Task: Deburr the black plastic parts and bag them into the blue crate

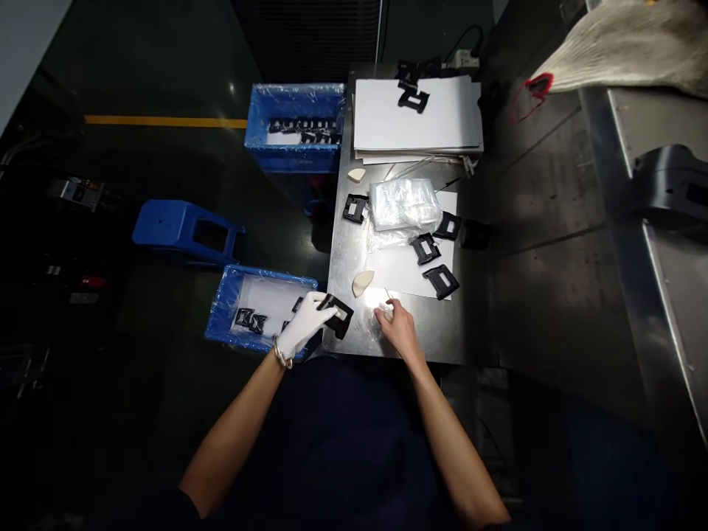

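The black part (338,327) is in my left hand (303,322), above the table's near left edge, beside the near bin. My gloved thumb and fingers pinch it by its left side. It is a flat, dark frame with a pale rectangular opening in the middle and notches along its outline, tilted in my grip.

The near bin (220,310) is blue and lined with clear film. A white sheet covers much of its bottom; two black pieces (257,323) sit close together toward its left, and others show partly behind my glove. The far bin (293,158), also blue and film-lined, holds black pieces in rows, with some white showing between them.

My bare right hand (397,324) is low over the table (346,254), fingers curled in by some clear film; I cannot tell whether they pinch anything. A cream wedge (363,282) lies just beyond. Farther on are a pile of clear bags (406,203), loose black frames (434,280) to its right, and a paper stack (414,136) with dark pieces on top.
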### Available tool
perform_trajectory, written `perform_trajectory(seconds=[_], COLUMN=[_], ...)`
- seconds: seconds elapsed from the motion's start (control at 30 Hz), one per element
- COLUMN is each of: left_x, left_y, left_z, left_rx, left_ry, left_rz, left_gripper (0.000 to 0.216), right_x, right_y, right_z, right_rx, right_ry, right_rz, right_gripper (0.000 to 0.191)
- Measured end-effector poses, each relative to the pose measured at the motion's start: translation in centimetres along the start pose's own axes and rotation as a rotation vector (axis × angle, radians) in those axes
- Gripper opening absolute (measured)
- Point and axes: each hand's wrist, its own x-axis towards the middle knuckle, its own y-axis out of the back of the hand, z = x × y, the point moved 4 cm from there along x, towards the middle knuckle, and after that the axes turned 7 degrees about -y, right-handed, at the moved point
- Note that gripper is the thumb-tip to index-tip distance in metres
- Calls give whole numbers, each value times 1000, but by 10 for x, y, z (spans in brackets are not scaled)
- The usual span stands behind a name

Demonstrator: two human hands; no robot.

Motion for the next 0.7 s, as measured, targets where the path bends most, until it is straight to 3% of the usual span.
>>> perform_trajectory(seconds=[0.13,0.23,0.3,0.4,0.53,0.7], left_x=[62,105,125,139,139,141], left_y=[-7,-28,-45,-64,-73,-86], left_z=[-12,-17,-21,-29,-37,-25], left_rx=[194,303,353,394,419,373], left_ry=[-65,-83,-84,-93,-150,-370], left_rz=[125,155,148,142,144,95], left_gripper=[24,28,34,29,10,24], right_x=[47,64,69,74,78,79], right_y=[-18,-28,-36,-50,-62,-65], right_z=[-38,-54,-50,-36,-23,-14], right_rx=[-87,-10,-63,-192,-222,-245], right_ry=[57,143,111,20,-15,2], right_rz=[-102,-135,-123,-115,-129,-173], right_gripper=[89,94,94,102,108,109])
